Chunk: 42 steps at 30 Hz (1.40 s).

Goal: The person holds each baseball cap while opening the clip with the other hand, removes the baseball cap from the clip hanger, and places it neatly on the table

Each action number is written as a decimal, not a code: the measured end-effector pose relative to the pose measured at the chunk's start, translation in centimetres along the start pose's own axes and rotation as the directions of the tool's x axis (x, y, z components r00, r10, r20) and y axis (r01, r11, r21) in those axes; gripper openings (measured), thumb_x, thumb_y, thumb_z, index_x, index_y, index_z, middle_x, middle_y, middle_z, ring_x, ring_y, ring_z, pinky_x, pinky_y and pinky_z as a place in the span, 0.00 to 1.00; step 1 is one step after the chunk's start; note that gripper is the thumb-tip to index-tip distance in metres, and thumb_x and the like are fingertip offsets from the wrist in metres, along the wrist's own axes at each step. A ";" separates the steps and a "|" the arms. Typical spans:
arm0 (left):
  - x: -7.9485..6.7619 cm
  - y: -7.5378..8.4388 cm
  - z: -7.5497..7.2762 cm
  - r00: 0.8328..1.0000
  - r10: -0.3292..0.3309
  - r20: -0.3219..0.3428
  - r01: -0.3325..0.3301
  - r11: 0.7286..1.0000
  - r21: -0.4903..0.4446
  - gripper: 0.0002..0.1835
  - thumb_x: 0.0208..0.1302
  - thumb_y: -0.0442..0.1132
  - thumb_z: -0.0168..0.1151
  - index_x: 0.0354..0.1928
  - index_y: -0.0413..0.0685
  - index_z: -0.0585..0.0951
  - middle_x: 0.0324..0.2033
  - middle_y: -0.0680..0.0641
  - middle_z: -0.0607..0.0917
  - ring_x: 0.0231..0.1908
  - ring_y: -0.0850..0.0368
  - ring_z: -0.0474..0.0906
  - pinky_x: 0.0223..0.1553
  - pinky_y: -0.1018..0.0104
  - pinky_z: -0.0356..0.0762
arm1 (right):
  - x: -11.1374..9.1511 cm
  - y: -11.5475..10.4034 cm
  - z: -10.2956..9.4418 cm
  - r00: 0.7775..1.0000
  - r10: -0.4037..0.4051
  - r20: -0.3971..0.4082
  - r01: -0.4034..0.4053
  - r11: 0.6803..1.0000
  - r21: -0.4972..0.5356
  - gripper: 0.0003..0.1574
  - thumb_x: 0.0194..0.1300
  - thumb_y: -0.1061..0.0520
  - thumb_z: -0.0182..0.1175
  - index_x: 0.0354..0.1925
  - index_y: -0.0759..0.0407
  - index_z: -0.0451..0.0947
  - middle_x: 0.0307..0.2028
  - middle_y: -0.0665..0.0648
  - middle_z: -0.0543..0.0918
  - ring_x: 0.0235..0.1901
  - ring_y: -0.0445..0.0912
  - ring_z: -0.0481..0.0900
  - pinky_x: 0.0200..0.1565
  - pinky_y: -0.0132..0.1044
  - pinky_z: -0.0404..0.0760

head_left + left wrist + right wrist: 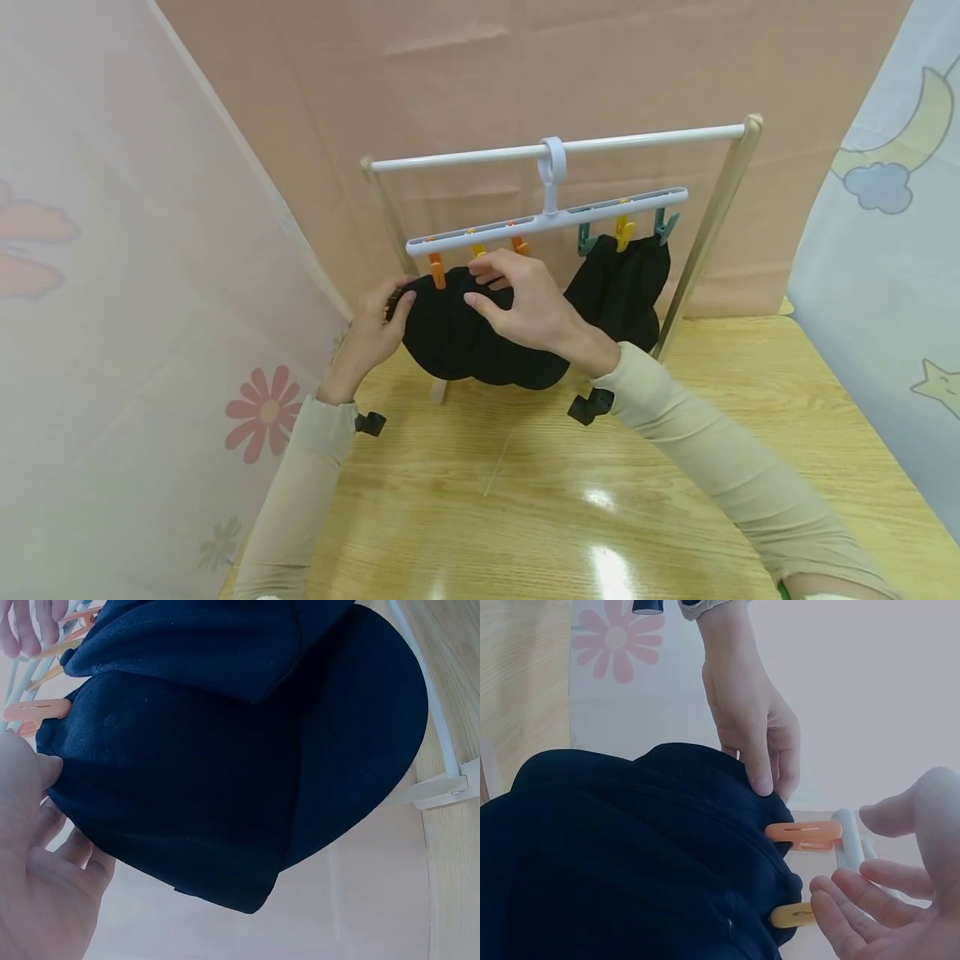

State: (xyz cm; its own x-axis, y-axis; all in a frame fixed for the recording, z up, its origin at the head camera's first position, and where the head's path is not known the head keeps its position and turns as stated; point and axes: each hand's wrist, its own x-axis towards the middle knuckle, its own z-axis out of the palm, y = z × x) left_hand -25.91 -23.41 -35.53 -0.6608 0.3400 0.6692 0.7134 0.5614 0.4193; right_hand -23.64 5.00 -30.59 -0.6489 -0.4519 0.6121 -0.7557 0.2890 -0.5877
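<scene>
A black cap (450, 337) with a rounded brim, best seen in the left wrist view, hangs from the left half of a pale clip hanger (540, 222). My left hand (371, 327) pinches its left edge, thumb in front and fingers behind, beside an orange clip (437, 273). Close in front of the cap's upper edge is my right hand (528, 304), its fingers loosely bent with nothing between them. It partly covers a yellow clip (791, 915) that also bites on the cap's edge. Another orange clip (520, 245) shows just above this hand.
Another black cloth item (626, 283) hangs on the right half, under a yellow clip (623, 233) and two dark green clips. The hanger's hook (552, 162) loops over the white rod (465, 157) of a wooden-legged rack standing on a wood-grain table (525, 492). Patterned curtains flank both sides.
</scene>
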 end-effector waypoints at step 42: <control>-0.3 0.1 0.0 0.999 -0.002 -0.039 0.001 1.000 -0.028 0.08 0.78 0.30 0.61 0.53 0.34 0.83 0.37 0.37 0.87 0.28 0.54 0.71 0.30 0.55 0.70 | 2.7 -0.7 5.0 0.988 0.101 -0.117 -0.095 0.994 0.055 0.27 0.73 0.64 0.66 0.66 0.72 0.76 0.63 0.68 0.83 0.63 0.58 0.84 0.64 0.44 0.83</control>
State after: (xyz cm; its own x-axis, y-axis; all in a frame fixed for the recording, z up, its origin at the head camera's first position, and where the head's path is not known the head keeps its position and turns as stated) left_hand -25.62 -23.48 -35.74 -0.6525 0.3097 0.6916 0.7192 0.5405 0.4365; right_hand -24.39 -0.64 -31.18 -0.7280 -0.3185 0.6071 -0.6843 0.2838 -0.6717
